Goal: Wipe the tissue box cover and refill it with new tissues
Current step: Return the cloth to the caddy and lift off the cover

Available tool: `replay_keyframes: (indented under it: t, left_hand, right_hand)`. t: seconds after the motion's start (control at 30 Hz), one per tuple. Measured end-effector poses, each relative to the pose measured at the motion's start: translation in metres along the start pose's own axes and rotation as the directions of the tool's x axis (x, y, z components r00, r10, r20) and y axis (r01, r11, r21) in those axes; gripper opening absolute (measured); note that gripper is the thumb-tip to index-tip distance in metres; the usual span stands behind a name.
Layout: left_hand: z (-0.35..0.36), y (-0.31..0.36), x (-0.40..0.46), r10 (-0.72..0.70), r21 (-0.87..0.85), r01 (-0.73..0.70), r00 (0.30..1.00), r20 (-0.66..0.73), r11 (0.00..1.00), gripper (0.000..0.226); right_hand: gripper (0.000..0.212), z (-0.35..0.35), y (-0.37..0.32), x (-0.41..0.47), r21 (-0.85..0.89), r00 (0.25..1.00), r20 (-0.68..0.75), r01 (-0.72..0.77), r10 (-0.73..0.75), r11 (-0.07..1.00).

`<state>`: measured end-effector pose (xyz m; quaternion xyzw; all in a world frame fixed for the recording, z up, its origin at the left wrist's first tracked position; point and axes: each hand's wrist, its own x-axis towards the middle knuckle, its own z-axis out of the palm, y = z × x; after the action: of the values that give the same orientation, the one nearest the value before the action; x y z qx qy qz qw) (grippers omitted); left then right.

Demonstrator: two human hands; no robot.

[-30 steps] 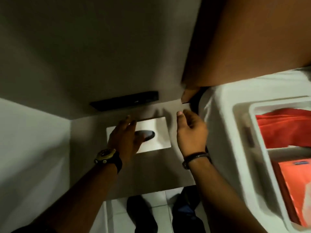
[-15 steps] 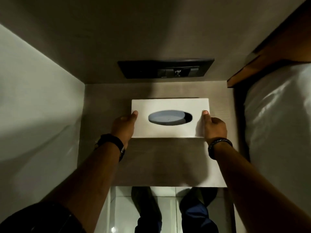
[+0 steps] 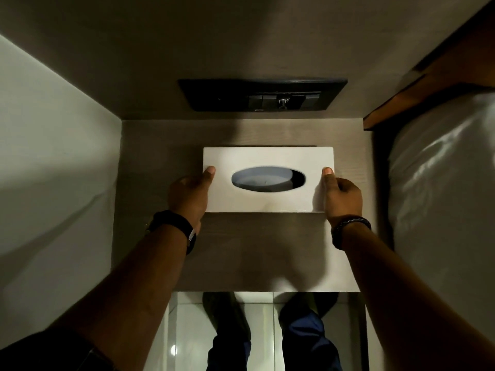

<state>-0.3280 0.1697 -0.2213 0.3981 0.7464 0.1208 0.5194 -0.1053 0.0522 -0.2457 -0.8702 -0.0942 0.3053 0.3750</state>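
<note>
Dim alcove, grey wood-grain bedside shelf (image 3: 241, 253) between a pale wall and a bed with white bedding (image 3: 439, 210). White tissue box cover (image 3: 267, 196) sits flat mid-shelf, oval slot up, dark inside. Left hand (image 3: 188, 195) grips its left end, thumb on top; right hand (image 3: 341, 198) grips the right end likewise. Black switch panel (image 3: 262, 95) on back wall. Shoes (image 3: 227, 314) on tile below.

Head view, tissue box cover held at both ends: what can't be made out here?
- Fingers of the left hand and right hand: hidden behind the ends of the tissue box cover; only the thumbs show.
- Tissues inside: the oval slot is too dim to tell.
- Wall switch panel: controls too dark and small.
</note>
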Motion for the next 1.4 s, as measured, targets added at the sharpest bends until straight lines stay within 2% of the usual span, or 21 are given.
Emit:
replay_keyframes:
  t: [0.17,0.27,0.43,0.67,0.83,0.93,1.07,1.27,1.4]
  left_hand:
    - [0.000,-0.002,-0.002,0.015,0.023,-0.015,1.000,-0.005,1.000,0.049]
    - [-0.001,-0.005,-0.001,-0.006,-0.009,0.006,1.000,0.007,1.000,0.037]
    - [-0.002,-0.002,0.000,-0.042,-0.058,0.045,0.998,0.039,0.997,0.036]
    - [-0.004,-0.004,-0.004,-0.014,-0.057,0.017,0.999,0.040,0.998,0.033]
    - [-0.004,-0.004,-0.013,0.015,-0.111,-0.008,0.998,0.057,0.994,0.040]
    - [-0.004,-0.005,-0.020,0.054,-0.074,-0.055,0.999,-0.003,0.996,0.045]
    - [-0.010,-0.008,-0.038,0.117,-0.132,-0.122,0.992,-0.041,0.984,0.051]
    - [-0.035,-0.027,-0.083,0.068,-0.225,-0.068,0.998,-0.008,0.972,0.023]
    - [-0.046,-0.072,-0.116,0.004,-0.224,-0.010,1.000,-0.025,0.974,0.028]
  right_hand:
    - [0.048,-0.003,0.001,-0.001,-0.051,0.999,0.003,0.047,-0.047,0.998]
    - [0.042,-0.004,0.004,-0.004,0.036,0.999,0.018,-0.033,0.032,0.999]
    - [0.033,-0.007,0.007,-0.004,0.099,0.994,0.022,-0.111,0.110,0.989]
    - [0.034,-0.009,0.003,-0.008,0.167,0.992,0.010,-0.128,0.129,0.978]
    - [0.044,-0.011,-0.001,-0.005,0.217,0.992,0.059,-0.124,0.114,0.968]
    - [0.031,-0.014,0.001,-0.013,0.191,0.994,0.072,-0.092,0.079,0.977]
    - [0.023,-0.023,-0.006,-0.034,0.168,0.999,0.025,0.022,-0.027,0.986]
    - [0.021,-0.048,-0.001,-0.092,0.235,0.996,-0.019,0.091,-0.089,0.968]
    - [0.020,-0.065,0.036,-0.128,0.198,1.000,0.008,0.020,-0.022,0.980]
